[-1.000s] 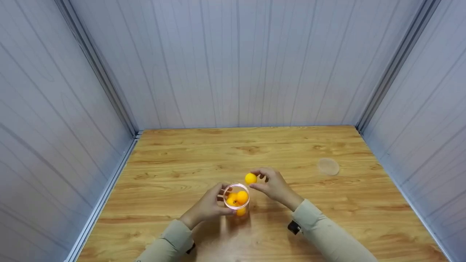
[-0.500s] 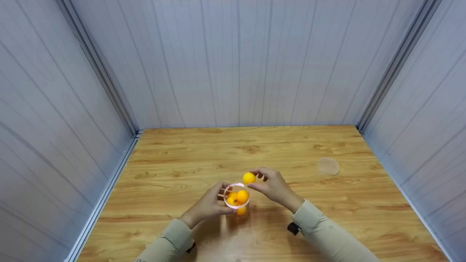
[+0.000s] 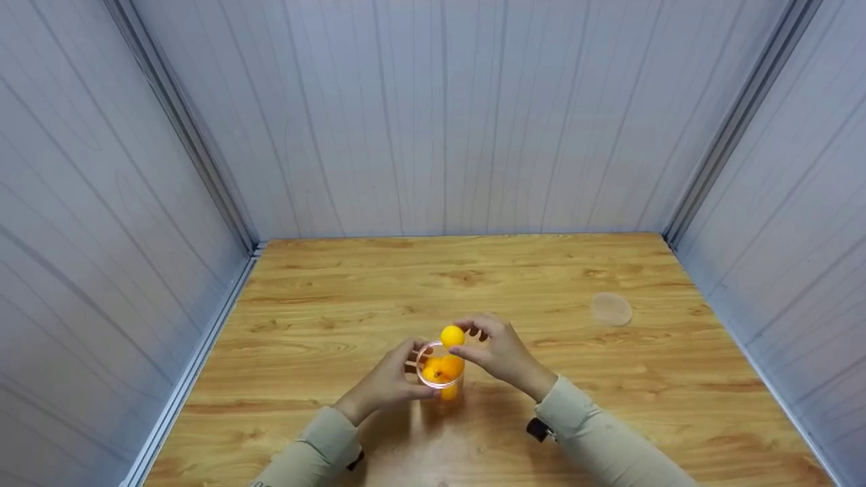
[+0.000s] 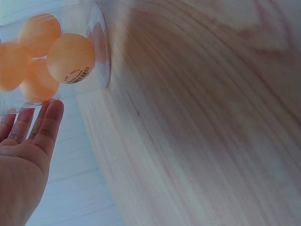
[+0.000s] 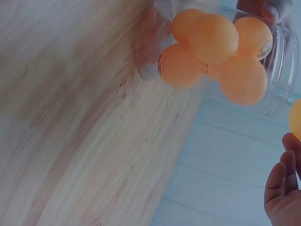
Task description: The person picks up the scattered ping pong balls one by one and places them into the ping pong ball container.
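A clear round jar (image 3: 441,387) stands upright on the wooden table, with several orange table tennis balls (image 5: 214,38) inside. My left hand (image 3: 385,387) holds the jar from the left, thumb in front and fingers round the far side. In the left wrist view, its fingertips touch the jar wall (image 4: 101,52). Between thumb and fingers, my right hand (image 3: 502,350) pinches one more table tennis ball (image 3: 452,336), just above the far right of the jar's open mouth. Only an edge of that ball shows in the right wrist view, beside the jar's rim.
A flat translucent disc (image 3: 611,308) lies on the table (image 3: 338,291) to the right. Pale panel walls (image 3: 440,122) enclose the table at the back and both sides. A small black device (image 3: 540,429) sits at my right cuff.
My right hand has moved left with its table tennis ball, from beside the jar's rim to over its mouth. My left hand and the jar have stayed put.
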Tool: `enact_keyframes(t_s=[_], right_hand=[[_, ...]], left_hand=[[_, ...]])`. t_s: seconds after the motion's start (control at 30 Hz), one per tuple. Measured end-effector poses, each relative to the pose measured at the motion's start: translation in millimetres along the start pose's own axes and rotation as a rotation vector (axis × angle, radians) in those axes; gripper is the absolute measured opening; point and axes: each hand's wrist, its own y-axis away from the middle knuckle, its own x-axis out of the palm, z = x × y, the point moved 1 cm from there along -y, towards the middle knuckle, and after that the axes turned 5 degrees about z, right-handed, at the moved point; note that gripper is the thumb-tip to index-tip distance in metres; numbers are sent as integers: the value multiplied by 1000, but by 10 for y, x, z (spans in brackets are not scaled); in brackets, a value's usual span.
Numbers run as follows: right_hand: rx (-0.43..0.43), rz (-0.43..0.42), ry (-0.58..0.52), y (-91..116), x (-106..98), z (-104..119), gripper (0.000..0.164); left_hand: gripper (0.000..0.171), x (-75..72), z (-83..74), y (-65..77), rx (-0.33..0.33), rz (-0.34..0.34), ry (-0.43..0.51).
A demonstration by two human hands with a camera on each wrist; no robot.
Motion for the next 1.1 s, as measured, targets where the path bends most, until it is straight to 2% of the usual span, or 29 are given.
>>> enact_keyframes(t_s=[0.3,0.63,1.1], right_hand=[[-51,9,11,-19,115,9,27],[-63,37,24,-32,187,29,28],[-18,65,44,-42,249,15,31]], left_hand=[[69,-2,5,0,-7,5,-9],[65,-8,3,-5,5,3,-22],[66,-8,-3,-5,11,10,-15]])
